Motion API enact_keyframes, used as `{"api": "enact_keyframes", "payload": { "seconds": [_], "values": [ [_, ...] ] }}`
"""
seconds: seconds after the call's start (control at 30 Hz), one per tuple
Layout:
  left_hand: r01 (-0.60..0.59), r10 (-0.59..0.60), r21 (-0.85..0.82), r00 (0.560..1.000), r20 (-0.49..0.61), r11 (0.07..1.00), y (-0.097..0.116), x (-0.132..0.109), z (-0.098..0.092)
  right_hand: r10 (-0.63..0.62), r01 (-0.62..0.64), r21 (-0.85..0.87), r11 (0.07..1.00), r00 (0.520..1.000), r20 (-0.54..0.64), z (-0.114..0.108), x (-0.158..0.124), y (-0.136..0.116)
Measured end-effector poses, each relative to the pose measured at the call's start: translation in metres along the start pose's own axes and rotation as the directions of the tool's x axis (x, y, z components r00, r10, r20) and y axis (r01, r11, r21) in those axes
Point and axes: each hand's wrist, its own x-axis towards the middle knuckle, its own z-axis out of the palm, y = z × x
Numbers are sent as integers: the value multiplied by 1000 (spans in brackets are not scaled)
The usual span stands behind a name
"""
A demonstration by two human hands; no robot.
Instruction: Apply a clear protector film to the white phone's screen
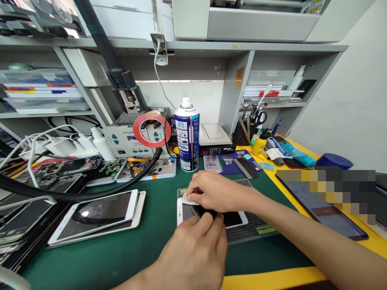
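The phone (pixel 235 219) lies on a mat (pixel 250 231), before a spray can (pixel 186 139) and right of stacked phones (pixel 104 211).

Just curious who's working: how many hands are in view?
2: left hand at the near side of the white phone; right hand beyond it, pinching a white piece.

Spray can (pixel 187 137) obst. bhnd phone (pixel 237 218)

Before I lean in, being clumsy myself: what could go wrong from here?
With the left hand and right hand at the white phone, uneven pressure might crack its screen. A forward reach could topple the spray can just beyond. The black hose crosses the parts tray; a tug might scatter pieces.
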Motion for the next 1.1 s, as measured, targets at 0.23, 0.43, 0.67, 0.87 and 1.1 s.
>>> {"api": "enact_keyframes", "payload": {
  "seconds": [0.23,0.43,0.67,0.87,1.1],
  "values": [
    [-4,4,19,1000,-6,1000,-2,1,-2,56,-61,42,997,991,121,-28,-18,16],
    [-8,8,1,1000,30,1000,-3,0,-4,194,-186,-58,981,964,183,-53,-37,34],
    [-8,8,4,1000,23,1000,-3,0,-2,174,-168,-60,984,977,122,-53,-38,28],
    [8,-8,-9,1000,-19,1000,-4,0,-3,86,-89,18,996,989,122,-37,-30,16],
    [0,0,-18,1000,-3,1000,-2,0,-4,228,-212,-86,974,929,291,-65,-44,30]
  ]
}}
